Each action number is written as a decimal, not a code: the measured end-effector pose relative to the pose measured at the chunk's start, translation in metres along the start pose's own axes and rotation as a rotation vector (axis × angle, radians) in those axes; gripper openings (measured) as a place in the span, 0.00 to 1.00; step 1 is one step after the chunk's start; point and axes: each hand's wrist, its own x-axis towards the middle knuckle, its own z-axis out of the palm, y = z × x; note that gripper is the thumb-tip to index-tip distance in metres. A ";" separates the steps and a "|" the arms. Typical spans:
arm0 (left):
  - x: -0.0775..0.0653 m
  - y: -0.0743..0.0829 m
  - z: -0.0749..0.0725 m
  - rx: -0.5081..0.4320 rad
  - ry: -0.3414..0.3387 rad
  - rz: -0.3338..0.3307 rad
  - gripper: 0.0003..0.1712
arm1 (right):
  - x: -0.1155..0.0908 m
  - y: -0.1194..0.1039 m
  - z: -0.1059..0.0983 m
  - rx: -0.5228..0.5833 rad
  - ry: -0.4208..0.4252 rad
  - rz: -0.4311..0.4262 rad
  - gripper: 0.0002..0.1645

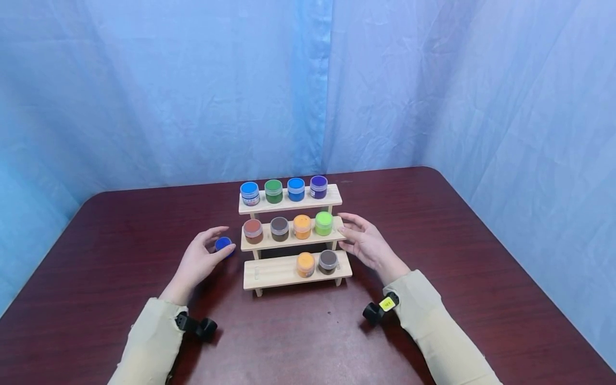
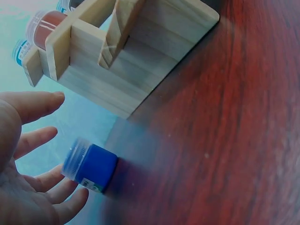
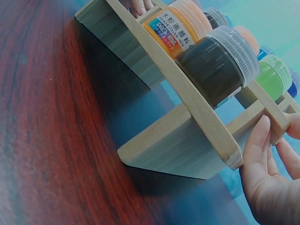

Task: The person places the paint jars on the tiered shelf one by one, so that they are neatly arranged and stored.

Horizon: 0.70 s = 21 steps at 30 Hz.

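Note:
A three-tier wooden display stand (image 1: 276,273) bears small paint jars with clear lids. At its left, a dark blue paint jar (image 2: 98,161) stands on the table. My left hand (image 1: 199,259) reaches around that jar, thumb on the near side and fingers beyond. In the left wrist view its fingers are spread, with the thumb well apart from the jar and the lower fingertips close by the lid. My right hand (image 1: 368,243) holds the right end of the stand's middle shelf (image 1: 263,243), thumb at the board and other fingers below it.
The top shelf carries blue, green (image 1: 274,191), blue and purple jars. Reddish-brown (image 1: 253,231), dark brown, orange and lime green (image 1: 324,223) jars line the middle one. An orange jar (image 1: 305,264) and a dark brown jar (image 1: 328,262) stand at the bottom shelf's right. Blue curtains (image 1: 192,91) surround the dark red table (image 1: 298,342).

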 end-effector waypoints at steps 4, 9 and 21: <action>0.001 -0.005 0.002 0.018 -0.015 0.001 0.29 | 0.000 0.000 0.000 0.003 0.001 0.002 0.30; 0.001 -0.010 0.003 -0.007 -0.019 0.011 0.27 | 0.000 0.000 0.001 0.001 0.008 0.009 0.30; 0.001 -0.016 0.004 -0.039 0.019 0.004 0.22 | 0.000 0.000 0.000 0.008 0.002 0.004 0.29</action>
